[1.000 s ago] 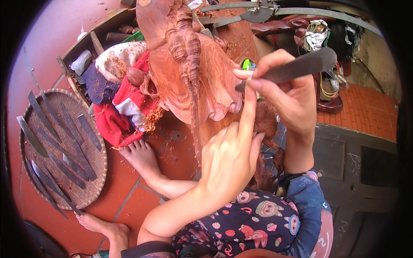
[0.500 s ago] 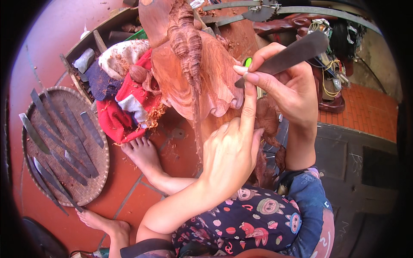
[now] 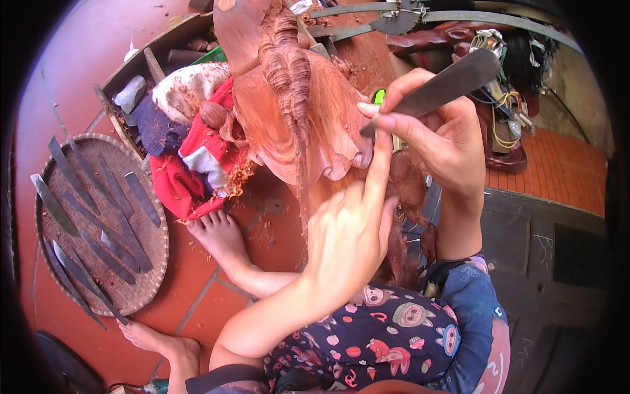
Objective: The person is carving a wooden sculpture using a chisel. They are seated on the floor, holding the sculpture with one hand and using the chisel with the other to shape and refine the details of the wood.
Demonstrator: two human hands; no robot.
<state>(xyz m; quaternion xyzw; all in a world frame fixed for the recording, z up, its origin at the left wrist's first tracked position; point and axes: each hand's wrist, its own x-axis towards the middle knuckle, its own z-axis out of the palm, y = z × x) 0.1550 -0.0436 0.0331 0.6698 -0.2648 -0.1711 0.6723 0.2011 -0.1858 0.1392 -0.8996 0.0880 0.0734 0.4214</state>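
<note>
My right hand (image 3: 436, 134) pinches a flat, dark metal carving blade (image 3: 453, 80) between thumb and fingers, its wide end pointing up and right. The narrow tip meets the wavy right edge of a reddish-brown wood carving (image 3: 328, 105). From below, my left hand (image 3: 348, 226) reaches in with its index finger stretched up to the blade's tip, seemingly touching it. The other left fingers are partly bent, close to the carving's lower part, and I see nothing held in them. A ridged, twisted relief (image 3: 285, 72) runs down the middle of the wood.
At the left, a round woven tray (image 3: 161, 276) holds several flat dark blades. Red, white and navy cloths (image 3: 187, 167) with shavings lie beside the carving. A wooden box (image 3: 108, 108) stands behind them. Bare feet rest on red tiles (image 3: 184, 328). Wires (image 3: 505, 125) hang at right.
Both hands keep nearly the same pose. The left index fingertip sits very slightly lower by the blade's tip, and the whole view has shifted a little.
</note>
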